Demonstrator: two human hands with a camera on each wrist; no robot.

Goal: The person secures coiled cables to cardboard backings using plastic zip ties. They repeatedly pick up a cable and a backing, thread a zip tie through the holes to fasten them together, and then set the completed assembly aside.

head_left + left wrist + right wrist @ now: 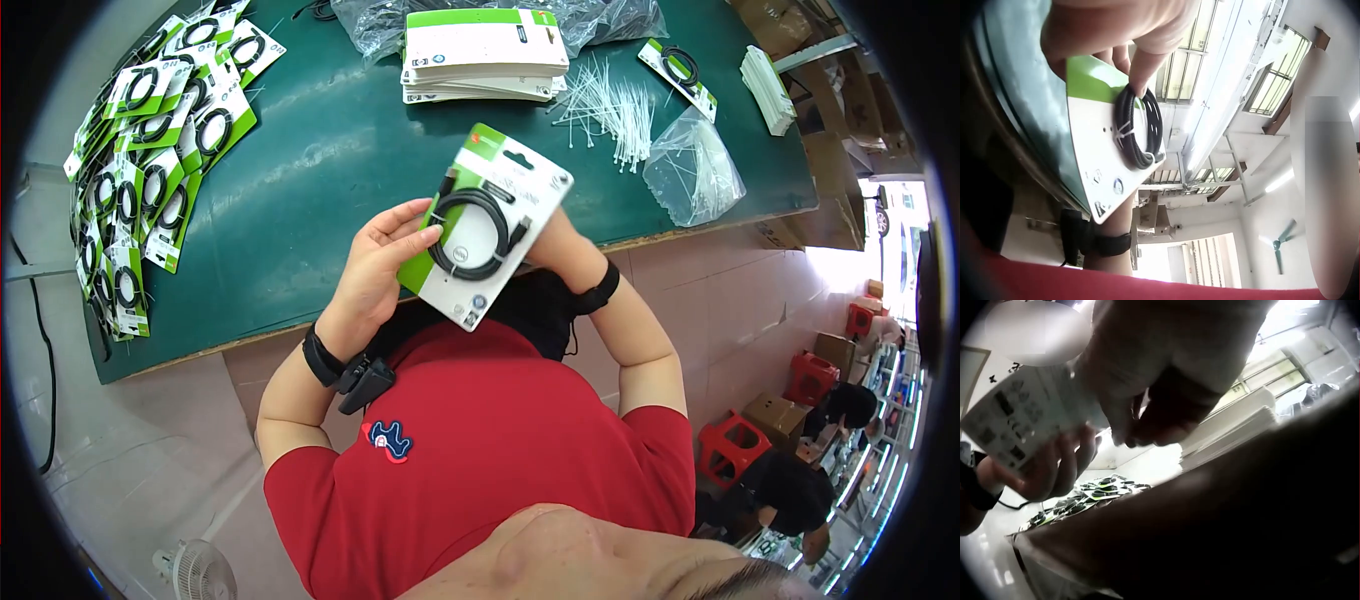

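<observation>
My left hand (372, 262) grips a green and white packaging card (535, 192), thumb on the front and fingers behind. On the card's front sits a coiled black cable (488, 269), held by thin white cable ties. The left thumb presses on the coil (1124, 122) in the left wrist view. My right hand (570, 248) is behind the card's right edge, its fingers hidden in the head view. In the right wrist view the right hand (1166, 375) has bent fingers close to the card's printed back (1013, 419); I cannot tell whether they pinch anything.
Many carded cables (155, 150) lie piled on the green table (300, 190) at left. A stack of cards (485, 50) stands at the back. Loose white cable ties (615, 115), a plastic bag (690, 170), one carded cable (680, 75) and another card stack (768, 92) are at right.
</observation>
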